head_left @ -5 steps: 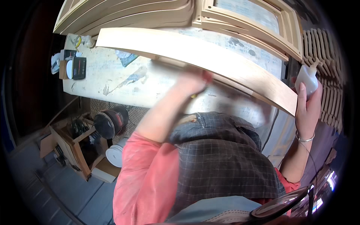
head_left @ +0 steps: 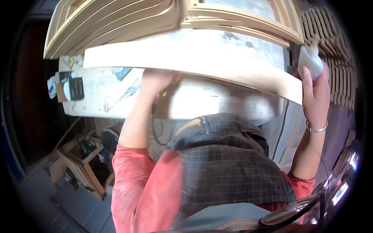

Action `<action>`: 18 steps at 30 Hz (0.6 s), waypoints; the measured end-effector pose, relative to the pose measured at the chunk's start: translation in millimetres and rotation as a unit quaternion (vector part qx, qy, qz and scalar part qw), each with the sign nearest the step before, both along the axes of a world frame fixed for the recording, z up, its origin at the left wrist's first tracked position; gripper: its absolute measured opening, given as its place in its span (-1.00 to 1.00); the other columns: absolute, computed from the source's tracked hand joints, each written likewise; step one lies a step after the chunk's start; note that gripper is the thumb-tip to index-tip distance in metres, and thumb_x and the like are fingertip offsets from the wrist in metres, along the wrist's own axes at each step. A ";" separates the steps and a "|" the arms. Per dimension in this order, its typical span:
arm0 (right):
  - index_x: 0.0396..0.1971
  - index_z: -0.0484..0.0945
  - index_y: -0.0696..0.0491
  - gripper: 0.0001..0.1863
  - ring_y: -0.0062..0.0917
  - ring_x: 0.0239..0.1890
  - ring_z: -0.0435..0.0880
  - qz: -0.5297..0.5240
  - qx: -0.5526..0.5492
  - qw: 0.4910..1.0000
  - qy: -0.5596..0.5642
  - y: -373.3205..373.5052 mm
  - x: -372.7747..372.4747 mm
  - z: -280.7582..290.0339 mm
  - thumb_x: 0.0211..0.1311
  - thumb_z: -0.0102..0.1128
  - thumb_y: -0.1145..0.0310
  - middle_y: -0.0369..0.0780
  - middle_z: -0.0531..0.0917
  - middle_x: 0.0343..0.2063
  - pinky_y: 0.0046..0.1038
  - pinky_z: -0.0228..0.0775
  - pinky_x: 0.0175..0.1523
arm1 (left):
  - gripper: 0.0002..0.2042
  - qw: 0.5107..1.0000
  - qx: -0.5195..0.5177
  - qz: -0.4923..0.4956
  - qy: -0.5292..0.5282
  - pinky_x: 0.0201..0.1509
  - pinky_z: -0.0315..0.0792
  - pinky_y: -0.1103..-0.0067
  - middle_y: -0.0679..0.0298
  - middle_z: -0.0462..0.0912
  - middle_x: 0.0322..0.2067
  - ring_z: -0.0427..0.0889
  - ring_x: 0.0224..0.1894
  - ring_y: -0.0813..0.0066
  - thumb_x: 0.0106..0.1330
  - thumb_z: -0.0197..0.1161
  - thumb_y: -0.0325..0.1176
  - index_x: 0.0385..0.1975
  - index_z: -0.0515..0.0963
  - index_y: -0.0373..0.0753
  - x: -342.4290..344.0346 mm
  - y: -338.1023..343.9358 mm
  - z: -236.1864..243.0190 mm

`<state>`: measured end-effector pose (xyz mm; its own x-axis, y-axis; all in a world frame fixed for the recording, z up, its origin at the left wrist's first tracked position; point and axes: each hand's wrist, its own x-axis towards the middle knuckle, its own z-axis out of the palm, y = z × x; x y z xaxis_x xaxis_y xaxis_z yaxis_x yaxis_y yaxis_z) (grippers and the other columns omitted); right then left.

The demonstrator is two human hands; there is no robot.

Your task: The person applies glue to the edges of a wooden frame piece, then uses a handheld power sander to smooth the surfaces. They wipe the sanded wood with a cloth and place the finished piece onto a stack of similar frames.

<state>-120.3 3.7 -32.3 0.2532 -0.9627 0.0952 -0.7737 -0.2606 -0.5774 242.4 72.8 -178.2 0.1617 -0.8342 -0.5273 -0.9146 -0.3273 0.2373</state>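
Observation:
A long, pale, gently curved wooden board spans the view from left to right above the workbench. My left hand is closed beneath the board's near edge, left of its middle. Motion blurs it, and the board covers part of its fingers. Bits of red and yellow show beside this hand, but the thing they belong to cannot be made out. At the board's right end, my right hand grips a white squeeze bottle with a narrow nozzle, thumb on its near side.
The pale, stained workbench lies under the board. Stacked curved wooden frames line its far side. Small boxes stand at its left end. Slatted wooden pieces are piled at right. An open carton sits on the floor at lower left.
My left hand has moved left along the underside of the board. The view has shifted and turned slightly. My right hand keeps its hold on the bottle.

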 end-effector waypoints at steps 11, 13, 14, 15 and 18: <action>0.11 0.35 0.07 -0.60 -0.16 -0.25 0.69 0.021 -0.085 0.996 -0.020 -0.1 -0.8 -8.1 0.37 0.08 0.22 -0.10 0.70 -0.29 -0.28 0.48 -0.15 | -0.89 0.952 -0.163 -0.218 0.140 -0.02 0.49 0.34 0.12 0.63 -0.30 0.62 -0.17 0.19 0.24 0.17 -0.38 -0.30 0.58 -0.19 -153.6 -10.0 -32.0; 0.10 0.36 0.04 -0.60 -0.01 -0.27 0.63 0.017 -0.099 0.995 0.006 0.1 -2.4 -9.5 0.33 0.11 0.23 0.01 0.65 -0.31 -0.17 0.46 -0.17 | -0.78 0.923 -0.256 -0.188 0.218 0.06 0.44 0.31 0.09 0.63 -0.16 0.60 -0.05 0.15 0.28 0.16 -0.35 -0.11 0.56 -0.19 -182.4 -19.3 -29.9; 0.09 0.37 0.11 -0.62 -0.26 -0.28 0.65 0.028 -0.100 0.994 0.024 2.6 0.5 -5.1 0.35 0.09 0.29 -0.09 0.67 -0.28 -0.33 0.48 -0.14 | -0.74 0.915 -0.253 -0.176 0.259 0.09 0.42 0.31 0.08 0.61 -0.10 0.57 0.00 0.13 0.29 0.16 -0.33 -0.05 0.54 -0.18 -195.7 -22.6 -25.5; 0.09 0.38 0.18 -0.64 -0.51 -0.30 0.66 0.042 -0.100 0.993 0.037 3.4 2.5 -2.1 0.38 0.07 0.35 -0.19 0.69 -0.26 -0.49 0.49 -0.11 | -0.70 0.908 -0.249 -0.163 0.295 0.12 0.40 0.30 0.07 0.60 -0.04 0.55 0.05 0.12 0.30 0.16 -0.32 0.01 0.52 -0.17 -206.1 -26.6 -19.8; 0.03 0.44 0.13 -0.70 -0.27 -0.34 0.70 0.065 -0.126 0.989 0.039 3.2 3.7 6.3 0.34 0.11 0.38 -0.11 0.68 -0.32 -0.41 0.52 -0.21 | -0.66 0.920 -0.205 -0.164 0.290 0.17 0.38 0.30 0.05 0.55 0.05 0.50 0.12 0.10 0.34 0.10 -0.26 0.09 0.49 -0.16 -217.8 -33.2 -17.9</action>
